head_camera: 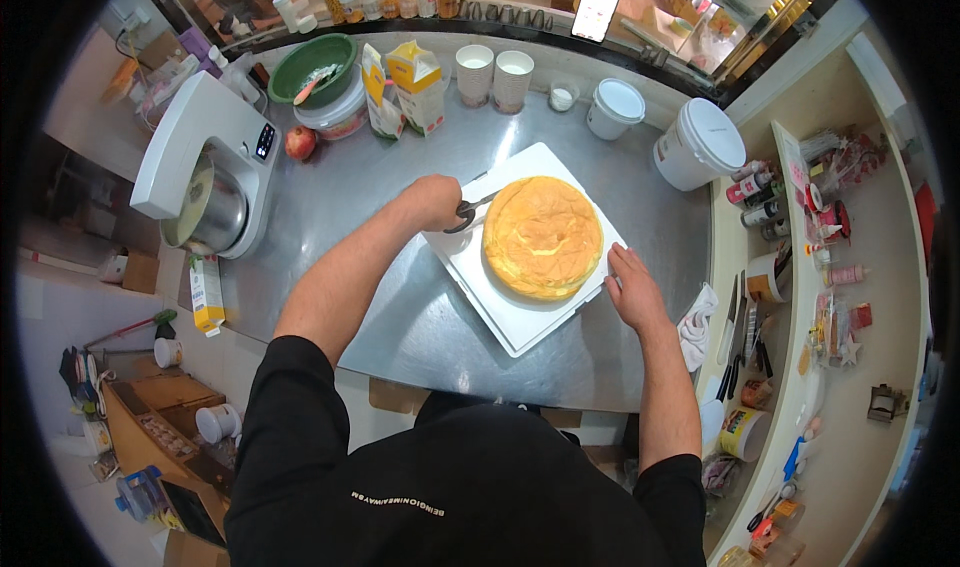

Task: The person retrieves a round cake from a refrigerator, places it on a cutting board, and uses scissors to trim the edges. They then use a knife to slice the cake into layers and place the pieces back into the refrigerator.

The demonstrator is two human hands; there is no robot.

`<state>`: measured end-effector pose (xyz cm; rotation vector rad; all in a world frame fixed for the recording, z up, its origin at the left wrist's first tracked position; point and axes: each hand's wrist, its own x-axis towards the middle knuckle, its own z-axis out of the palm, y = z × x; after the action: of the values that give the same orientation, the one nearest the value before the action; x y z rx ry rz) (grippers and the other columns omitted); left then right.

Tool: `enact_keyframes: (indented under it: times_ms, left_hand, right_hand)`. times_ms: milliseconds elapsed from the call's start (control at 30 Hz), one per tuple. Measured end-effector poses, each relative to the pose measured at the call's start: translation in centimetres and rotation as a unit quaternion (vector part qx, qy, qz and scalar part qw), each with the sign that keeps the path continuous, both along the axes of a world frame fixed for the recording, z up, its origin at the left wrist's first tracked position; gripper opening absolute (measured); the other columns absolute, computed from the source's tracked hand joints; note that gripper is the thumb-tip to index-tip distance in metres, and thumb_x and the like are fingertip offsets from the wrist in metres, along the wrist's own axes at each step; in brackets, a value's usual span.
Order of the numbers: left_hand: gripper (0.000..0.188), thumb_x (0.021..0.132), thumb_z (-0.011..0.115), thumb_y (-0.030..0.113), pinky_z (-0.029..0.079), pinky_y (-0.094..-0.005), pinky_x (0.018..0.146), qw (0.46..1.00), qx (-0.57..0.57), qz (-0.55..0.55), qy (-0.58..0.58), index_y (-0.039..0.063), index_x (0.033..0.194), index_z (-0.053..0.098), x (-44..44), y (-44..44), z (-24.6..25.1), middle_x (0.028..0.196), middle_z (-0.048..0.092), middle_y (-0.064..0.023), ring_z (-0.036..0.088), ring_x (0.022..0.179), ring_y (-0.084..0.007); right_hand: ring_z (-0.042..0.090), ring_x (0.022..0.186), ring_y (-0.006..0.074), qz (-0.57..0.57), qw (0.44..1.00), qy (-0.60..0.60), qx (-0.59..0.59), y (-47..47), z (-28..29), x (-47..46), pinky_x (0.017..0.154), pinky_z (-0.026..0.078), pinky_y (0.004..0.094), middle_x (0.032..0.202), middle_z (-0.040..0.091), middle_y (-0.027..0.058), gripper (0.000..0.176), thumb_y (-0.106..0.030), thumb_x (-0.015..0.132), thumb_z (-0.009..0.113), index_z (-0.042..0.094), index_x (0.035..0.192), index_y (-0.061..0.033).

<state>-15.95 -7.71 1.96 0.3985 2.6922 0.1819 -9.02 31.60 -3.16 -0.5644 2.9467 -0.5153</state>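
A round golden sponge cake (pixel 544 237) lies on a square white board (pixel 513 336), which rests at an angle on the steel table. My left hand (pixel 435 201) grips a pair of dark-handled scissors (pixel 466 214) at the cake's left side. Their blades point towards the cake; whether the tips touch it I cannot tell. My right hand (pixel 634 286) is at the board's right edge, fingers close to the cake's side and thumb spread from them. It holds nothing that I can see.
A stand mixer (pixel 202 139) is at left, near a pomegranate (pixel 300 142). Along the back stand a green bowl (pixel 277 72), cartons (pixel 417 91), paper cups (pixel 475 79) and lidded white tubs (pixel 686 151). A cloth (pixel 697 325) and shelf with knives (pixel 729 334) are at right.
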Motion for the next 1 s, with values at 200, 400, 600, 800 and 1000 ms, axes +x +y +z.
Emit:
enact_keyframes:
  times_ms: [200, 400, 600, 800, 1000]
  left_hand:
    - [0.02, 0.08, 0.07, 0.017, 0.049, -0.0407, 0.085, 0.961, -0.039, 0.037, 0.272, 0.002, 0.093, 0.07, 2.6, 1.2, 2.0, 0.101, 0.064, -0.0154, 0.059, 0.101, -0.0323]
    - [0.031, 0.077, 0.072, 0.019, 0.044, -0.0371, 0.091, 0.925, -0.102, 0.082, 0.357, 0.001, 0.101, 0.066, 3.3, 2.1, 6.0, 0.111, 0.059, -0.0127, 0.053, 0.11, -0.0291]
    - [0.026, 0.075, 0.076, 0.028, 0.049, -0.0442, 0.08, 0.979, 0.053, 0.052, 0.19, 0.005, 0.088, 0.073, 7.6, 5.3, 9.3, 0.085, 0.064, -0.0161, 0.059, 0.088, -0.0339]
    - [0.032, 0.072, 0.08, 0.026, 0.047, -0.0419, 0.079, 0.958, 0.099, 0.025, 0.268, 0.004, 0.094, 0.071, 13.0, 10.5, 7.7, 0.086, 0.061, -0.0131, 0.058, 0.087, -0.0309]
    - [0.03, 0.071, 0.08, 0.025, 0.045, -0.0416, 0.077, 0.957, 0.062, 0.053, 0.279, 0.003, 0.089, 0.068, 15.7, 10.1, 6.2, 0.085, 0.059, -0.0117, 0.056, 0.086, -0.0299]
  right_hand:
    - [0.042, 0.138, 0.0372, -0.001, 1.0, -0.001, -0.005, 0.2, -0.3, -0.2, 0.114, 0.036, 0.0415, 0.148, 0.047, 0.016, 0.052, -0.015, 0.09, 0.064, 0.051, 0.139, -0.0022]
    - [0.042, 0.138, 0.037, -0.004, 1.0, -0.001, -0.012, 0.4, -1.2, -0.2, 0.114, 0.036, 0.0409, 0.147, 0.048, 0.0168, 0.051, -0.017, 0.09, 0.063, 0.051, 0.138, -0.0024]
    - [0.061, 0.117, 0.0317, -0.11, 0.977, 0.066, -0.168, -1.5, 2.3, 1.0, 0.1, 0.048, 0.0393, 0.128, 0.064, 0.016, 0.036, -0.022, 0.094, 0.064, 0.064, 0.124, -0.0029]
    - [0.064, 0.091, 0.0149, -0.123, 0.777, -0.132, -0.603, -8.1, 7.3, 3.1, 0.086, 0.051, 0.0267, 0.101, 0.069, 0.0078, 0.031, -0.025, 0.093, 0.069, 0.069, 0.107, 0.0026]
    - [0.056, 0.071, 0.0086, -0.193, 0.704, -0.237, -0.641, -10.6, 8.8, 2.1, 0.068, 0.048, 0.0238, 0.078, 0.063, 0.0005, 0.021, -0.022, 0.09, 0.071, 0.071, 0.088, -0.0011]
